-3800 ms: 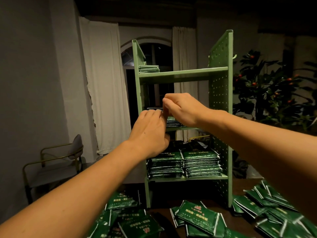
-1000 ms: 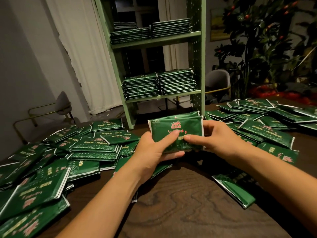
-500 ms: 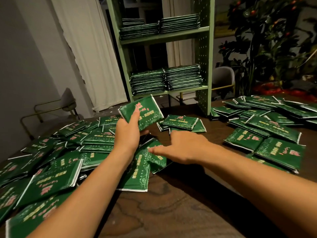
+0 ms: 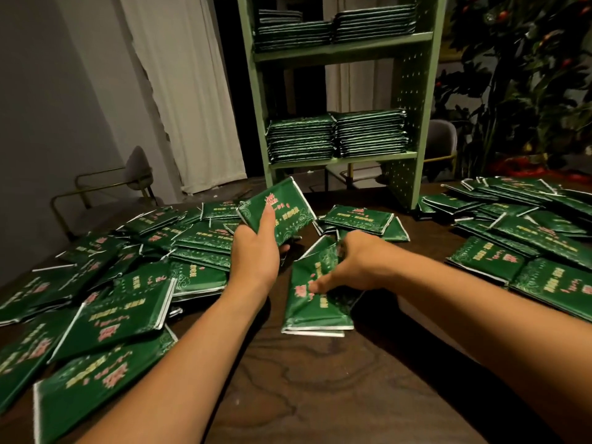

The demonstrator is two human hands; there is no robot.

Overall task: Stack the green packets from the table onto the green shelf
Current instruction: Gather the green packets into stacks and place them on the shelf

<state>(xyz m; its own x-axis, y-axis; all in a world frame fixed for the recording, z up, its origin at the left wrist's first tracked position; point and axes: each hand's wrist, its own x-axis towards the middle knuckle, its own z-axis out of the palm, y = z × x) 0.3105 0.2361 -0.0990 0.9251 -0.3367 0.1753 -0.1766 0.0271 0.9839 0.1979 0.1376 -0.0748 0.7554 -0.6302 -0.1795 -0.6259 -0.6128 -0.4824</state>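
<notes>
My left hand [image 4: 256, 248] grips a glossy dark green foil packet [image 4: 282, 213], lifted and tilted above the dark wooden table [image 4: 320, 395]. My right hand [image 4: 355, 264] pinches a second green foil packet [image 4: 314, 302], thumb on top, its lower edge resting on the wood. More loose green packets [image 4: 105, 302] lie scattered either side. Behind stands the pale green perforated metal shelf [image 4: 413, 100], with neat stacks of packets [image 4: 336, 136] on two levels.

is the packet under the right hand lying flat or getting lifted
Partly lifted. The right hand grips the packet: its far end tilts up off the table, while its near edge still rests on the wood.
</notes>
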